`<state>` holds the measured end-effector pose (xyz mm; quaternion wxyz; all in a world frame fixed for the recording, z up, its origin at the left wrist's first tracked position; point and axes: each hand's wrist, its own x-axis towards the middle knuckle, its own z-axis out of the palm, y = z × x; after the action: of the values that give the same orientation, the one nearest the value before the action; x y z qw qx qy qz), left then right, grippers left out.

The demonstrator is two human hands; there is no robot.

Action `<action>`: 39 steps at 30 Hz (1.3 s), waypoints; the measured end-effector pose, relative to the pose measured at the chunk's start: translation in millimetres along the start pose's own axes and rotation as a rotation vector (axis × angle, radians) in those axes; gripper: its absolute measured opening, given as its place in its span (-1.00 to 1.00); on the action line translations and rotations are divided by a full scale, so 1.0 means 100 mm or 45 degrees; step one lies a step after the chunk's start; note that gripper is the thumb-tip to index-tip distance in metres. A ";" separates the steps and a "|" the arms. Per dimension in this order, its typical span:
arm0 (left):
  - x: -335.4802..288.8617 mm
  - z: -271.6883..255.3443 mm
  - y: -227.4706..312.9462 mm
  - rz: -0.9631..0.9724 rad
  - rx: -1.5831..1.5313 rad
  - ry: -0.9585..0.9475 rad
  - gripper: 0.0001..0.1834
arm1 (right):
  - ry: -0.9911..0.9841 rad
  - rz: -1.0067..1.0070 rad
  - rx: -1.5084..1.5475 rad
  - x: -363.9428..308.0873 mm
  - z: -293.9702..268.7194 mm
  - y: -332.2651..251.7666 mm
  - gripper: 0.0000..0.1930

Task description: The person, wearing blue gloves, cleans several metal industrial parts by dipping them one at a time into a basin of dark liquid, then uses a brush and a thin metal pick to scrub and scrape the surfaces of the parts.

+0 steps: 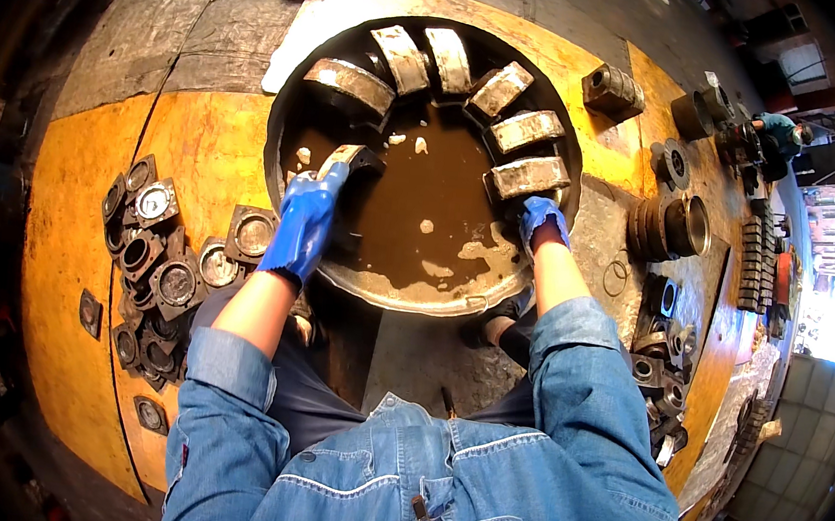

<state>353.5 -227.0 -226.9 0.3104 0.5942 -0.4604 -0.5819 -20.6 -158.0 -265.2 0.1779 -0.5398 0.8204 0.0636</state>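
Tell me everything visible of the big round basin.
The basin is wide, round and seemingly metal, dark inside with a paler near edge. It stands open side up, holding murky brown liquid with pale patches. Six grimy blocks line its far and right sides. The left hand and right hand reach over it; rim contact is unclear.
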 end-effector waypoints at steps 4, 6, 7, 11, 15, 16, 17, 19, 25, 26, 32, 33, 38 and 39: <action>0.01 -0.04 0.08 0.020 0.069 0.013 -0.42 | 0.000 0.072 -0.043 0.29 0.38 0.11 -0.66; 0.05 -0.04 0.05 0.160 0.194 -0.006 -0.43 | 0.040 0.205 0.377 0.45 0.70 0.27 -0.66; 0.07 0.01 0.05 0.237 0.250 -0.032 -0.43 | 0.131 0.316 0.809 0.54 0.87 0.42 -0.67; 0.08 -0.07 -0.10 0.455 0.583 -0.050 -0.61 | 0.039 0.497 2.042 0.38 1.04 0.25 -0.71; 0.05 -0.23 -0.23 0.548 0.817 -0.011 -0.70 | -0.372 0.398 2.193 -0.64 0.07 -0.50 -0.74; 0.09 -0.17 -0.16 0.522 0.801 -0.021 -0.70 | -0.365 0.277 2.091 -0.64 0.12 -0.46 -0.74; 0.09 -0.13 -0.10 0.493 0.786 -0.029 -0.70 | -0.383 0.234 2.170 -0.66 0.15 -0.41 -0.74; 0.03 -0.10 -0.03 0.431 0.694 0.019 -0.59 | -0.331 0.161 2.344 -0.85 -0.03 -0.64 -0.75; -0.01 -0.08 0.01 0.191 0.277 0.141 -0.27 | -0.203 -0.090 2.217 -0.64 0.00 -1.27 -0.68; -0.02 -0.07 0.05 0.119 0.230 0.145 -0.27 | -0.193 -0.145 2.268 -0.61 0.04 -1.40 -0.68; 0.04 -0.15 -0.01 -0.054 0.293 0.097 -0.15 | -0.426 -0.730 1.971 -0.41 0.02 -1.84 -0.79; -0.01 -0.10 0.08 -0.076 0.242 0.102 -0.19 | -0.376 -0.622 1.943 -0.30 0.05 -1.81 -0.84; -0.09 -0.06 0.20 0.012 0.320 0.177 -0.25 | -0.188 -0.280 1.875 0.00 0.14 -1.57 -0.83; -0.08 -0.05 0.20 0.033 0.378 0.191 -0.25 | -0.141 -0.175 1.877 -0.04 0.14 -1.54 -0.84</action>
<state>355.9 -228.1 -205.3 0.2602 0.6695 -0.5244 -0.4573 123.4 -213.7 -263.1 0.5387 -0.3265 0.6043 -0.4879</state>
